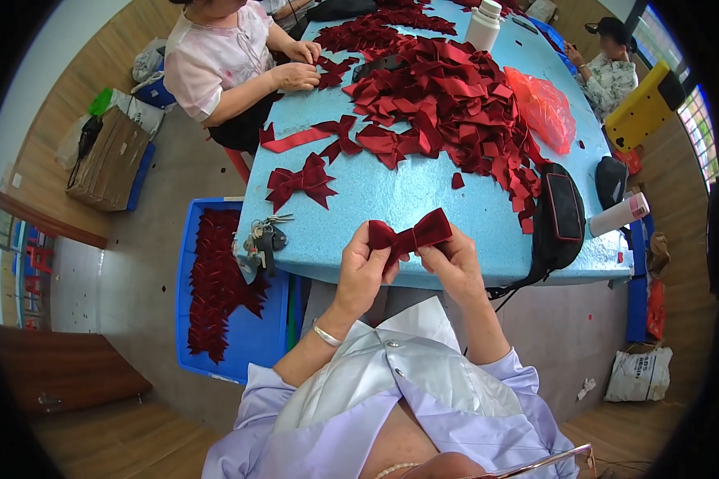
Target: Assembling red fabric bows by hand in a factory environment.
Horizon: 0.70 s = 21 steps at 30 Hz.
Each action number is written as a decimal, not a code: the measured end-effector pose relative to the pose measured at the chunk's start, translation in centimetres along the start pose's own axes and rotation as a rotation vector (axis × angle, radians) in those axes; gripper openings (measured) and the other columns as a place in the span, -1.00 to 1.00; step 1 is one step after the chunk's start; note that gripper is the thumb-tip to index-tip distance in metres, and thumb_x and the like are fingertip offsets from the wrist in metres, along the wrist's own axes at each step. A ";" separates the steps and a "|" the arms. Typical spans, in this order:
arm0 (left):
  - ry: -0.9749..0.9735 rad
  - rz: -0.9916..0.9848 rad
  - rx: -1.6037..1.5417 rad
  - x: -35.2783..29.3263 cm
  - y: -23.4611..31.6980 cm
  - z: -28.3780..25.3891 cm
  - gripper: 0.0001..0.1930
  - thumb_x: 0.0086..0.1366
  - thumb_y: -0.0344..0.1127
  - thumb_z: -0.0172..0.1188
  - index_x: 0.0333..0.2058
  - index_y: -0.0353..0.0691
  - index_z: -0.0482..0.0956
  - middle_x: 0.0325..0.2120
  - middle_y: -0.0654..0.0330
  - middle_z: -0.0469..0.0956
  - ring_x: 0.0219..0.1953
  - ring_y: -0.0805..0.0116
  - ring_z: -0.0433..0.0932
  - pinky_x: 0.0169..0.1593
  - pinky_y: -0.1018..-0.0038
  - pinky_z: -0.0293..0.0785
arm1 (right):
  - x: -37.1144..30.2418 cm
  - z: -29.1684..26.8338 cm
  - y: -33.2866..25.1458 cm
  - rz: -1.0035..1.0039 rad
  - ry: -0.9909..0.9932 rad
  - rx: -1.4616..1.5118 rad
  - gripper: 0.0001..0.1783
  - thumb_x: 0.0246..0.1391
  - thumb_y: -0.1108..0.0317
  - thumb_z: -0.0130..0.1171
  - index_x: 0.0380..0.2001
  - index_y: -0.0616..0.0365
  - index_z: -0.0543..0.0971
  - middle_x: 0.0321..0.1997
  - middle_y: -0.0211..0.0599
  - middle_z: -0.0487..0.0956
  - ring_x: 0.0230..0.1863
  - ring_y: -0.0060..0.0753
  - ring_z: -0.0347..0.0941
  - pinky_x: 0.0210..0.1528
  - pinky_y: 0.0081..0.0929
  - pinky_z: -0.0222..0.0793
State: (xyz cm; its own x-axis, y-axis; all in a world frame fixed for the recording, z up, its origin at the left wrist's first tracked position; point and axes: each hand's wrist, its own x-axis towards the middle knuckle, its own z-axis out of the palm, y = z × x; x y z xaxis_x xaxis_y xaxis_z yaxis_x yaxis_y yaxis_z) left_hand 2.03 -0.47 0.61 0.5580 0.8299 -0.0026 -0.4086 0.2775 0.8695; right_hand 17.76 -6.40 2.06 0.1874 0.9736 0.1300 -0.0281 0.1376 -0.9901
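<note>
A dark red velvet bow (408, 238) is stretched between my hands over the table's near edge. My left hand (363, 270) pinches its left loop, with the thumb near the centre knot. On the other side, my right hand (456, 262) grips the right loop between thumb and fingers. Beyond them, another red bow (302, 184) lies on the light blue table (335, 235). Further back are a bow with a long ribbon tail (341, 140) and a big heap of red ribbon pieces (447, 104).
Left of my legs, a blue tray (252, 353) holds rows of red bows (216, 275). Keys (267, 242) lie at the table corner. A black pouch (562, 215), a bottle (617, 215) and a red plastic bag (546, 110) sit to the right. A co-worker's hands (297, 74) handle ribbon at far left.
</note>
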 end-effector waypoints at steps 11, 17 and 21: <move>0.031 0.016 -0.002 -0.5 0.2 0.8 -0.90 0.43 -0.30 -0.05 -0.17 -0.15 0.36 -0.54 0.25 0.45 -0.69 0.65 0.17 -0.63 0.72 0.03 | -1.6 2.1 1.3 0.016 0.158 0.297 -0.91 0.20 0.48 0.04 -0.24 0.23 0.47 -0.59 -0.50 0.40 -0.63 -0.73 0.19 -0.61 -0.69 0.07; -0.075 -0.121 -0.251 -1.3 1.1 1.0 -0.88 0.42 -0.28 -0.02 -0.19 -0.19 0.35 -0.51 0.19 0.47 -0.68 0.61 0.21 -0.63 0.68 0.07 | -1.7 2.2 1.8 -0.361 0.254 -0.197 -0.91 0.22 0.46 0.03 -0.34 0.23 0.50 -0.57 -0.43 0.44 -0.65 -0.68 0.23 -0.62 -0.67 0.09; -0.186 -0.104 -0.300 -1.7 1.5 0.6 -0.86 0.41 -0.27 0.01 -0.21 -0.21 0.34 -0.48 0.13 0.49 -0.67 0.59 0.24 -0.63 0.65 0.09 | -1.9 1.3 1.3 -0.579 0.221 -0.303 -0.87 0.20 0.49 0.04 -0.42 0.25 0.52 -0.54 -0.37 0.49 -0.62 -0.66 0.30 -0.60 -0.66 0.15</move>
State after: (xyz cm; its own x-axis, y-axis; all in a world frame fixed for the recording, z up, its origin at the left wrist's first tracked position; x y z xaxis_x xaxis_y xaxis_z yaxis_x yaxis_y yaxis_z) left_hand 0.91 -1.72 2.24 0.7181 0.6952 0.0307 -0.5211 0.5080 0.6858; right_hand 16.11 -7.83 0.62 0.2860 0.6946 0.6601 0.4062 0.5361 -0.7400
